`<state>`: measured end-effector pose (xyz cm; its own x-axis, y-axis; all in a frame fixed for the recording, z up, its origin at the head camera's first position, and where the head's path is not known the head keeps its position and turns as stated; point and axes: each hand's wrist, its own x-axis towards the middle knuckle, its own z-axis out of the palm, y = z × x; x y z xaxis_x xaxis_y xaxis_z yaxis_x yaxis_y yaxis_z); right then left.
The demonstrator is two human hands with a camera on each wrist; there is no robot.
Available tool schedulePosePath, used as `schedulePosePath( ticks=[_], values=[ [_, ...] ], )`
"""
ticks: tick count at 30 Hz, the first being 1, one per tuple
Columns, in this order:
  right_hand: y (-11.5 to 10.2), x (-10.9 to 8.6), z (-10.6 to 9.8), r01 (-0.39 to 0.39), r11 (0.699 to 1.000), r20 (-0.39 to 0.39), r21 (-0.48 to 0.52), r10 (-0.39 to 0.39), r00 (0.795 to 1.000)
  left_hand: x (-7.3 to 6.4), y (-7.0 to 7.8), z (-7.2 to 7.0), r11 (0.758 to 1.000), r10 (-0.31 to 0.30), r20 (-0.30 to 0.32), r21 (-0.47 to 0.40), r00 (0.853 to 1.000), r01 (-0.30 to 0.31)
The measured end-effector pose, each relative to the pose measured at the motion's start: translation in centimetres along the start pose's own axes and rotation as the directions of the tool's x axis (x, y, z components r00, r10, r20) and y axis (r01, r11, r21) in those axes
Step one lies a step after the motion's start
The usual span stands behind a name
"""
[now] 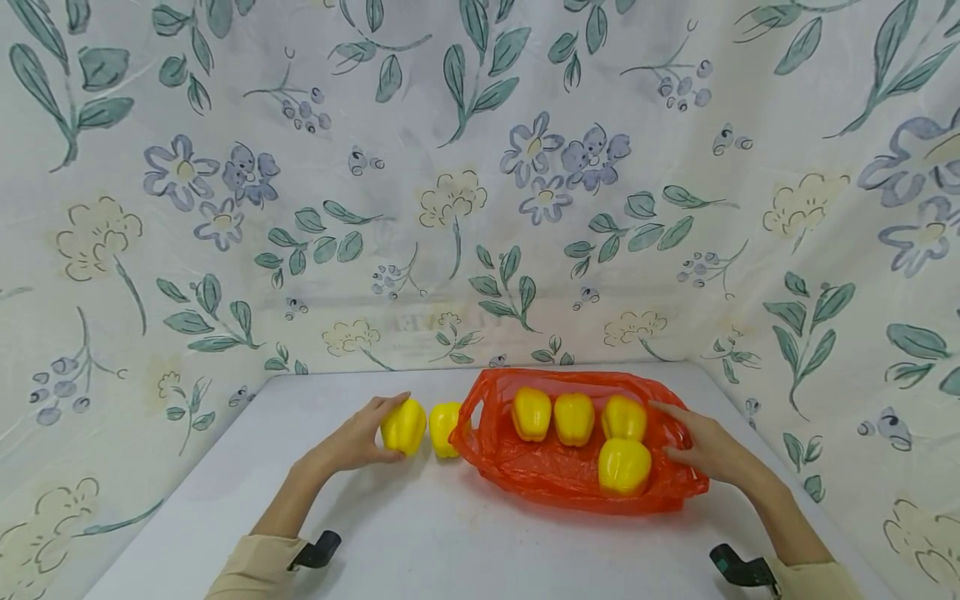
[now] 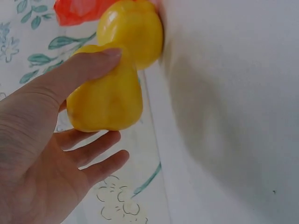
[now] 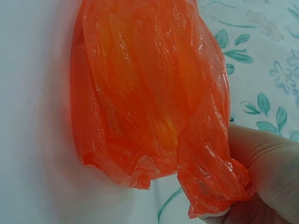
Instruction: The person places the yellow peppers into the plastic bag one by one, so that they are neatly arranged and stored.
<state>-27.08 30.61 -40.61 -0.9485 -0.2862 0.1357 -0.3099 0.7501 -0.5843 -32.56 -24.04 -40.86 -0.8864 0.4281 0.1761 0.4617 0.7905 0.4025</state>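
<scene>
My left hand (image 1: 367, 435) holds a yellow bell pepper (image 1: 405, 427) between thumb and fingers, left of the bag. In the left wrist view the thumb lies across this pepper (image 2: 105, 100), with the other fingers beneath. Just right of it, a second yellow bell pepper (image 1: 444, 429) sits beside the bag's left handle. The red plastic bag (image 1: 540, 475) lies with its mouth spread wide, and several yellow bell peppers (image 1: 574, 419) are inside. My right hand (image 1: 705, 446) grips the bag's right end; in the right wrist view bunched red plastic (image 3: 210, 186) lies at the thumb and fingers.
The white tabletop (image 1: 465, 550) extends in front of the bag and to its left. A floral-print cloth (image 1: 480, 233) hangs behind the table and along both sides. A black wrist camera mount (image 1: 318, 550) sits on the left forearm, another (image 1: 738, 567) on the right.
</scene>
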Motion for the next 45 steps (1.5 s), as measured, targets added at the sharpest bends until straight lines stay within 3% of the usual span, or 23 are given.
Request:
schedulePosePath(
  ticks=[28,36,45],
  values=[
    [-0.1,0.0,0.1,0.001,1.0,-0.008,0.009,-0.001,1.0,0.3,5.3,-3.4,0.992,0.127,-0.087,0.035,0.988,-0.125],
    [-0.3,0.0,-0.1,-0.001,1.0,-0.004,0.01,0.001,1.0,0.8,7.2,-3.4,0.987,0.162,-0.087,0.028,0.983,-0.16],
    [-0.2,-0.1,0.0,0.014,1.0,-0.01,-0.001,-0.014,1.0,1.8,9.1,-2.3,0.981,0.191,-0.037,0.022,0.981,-0.191]
  ],
)
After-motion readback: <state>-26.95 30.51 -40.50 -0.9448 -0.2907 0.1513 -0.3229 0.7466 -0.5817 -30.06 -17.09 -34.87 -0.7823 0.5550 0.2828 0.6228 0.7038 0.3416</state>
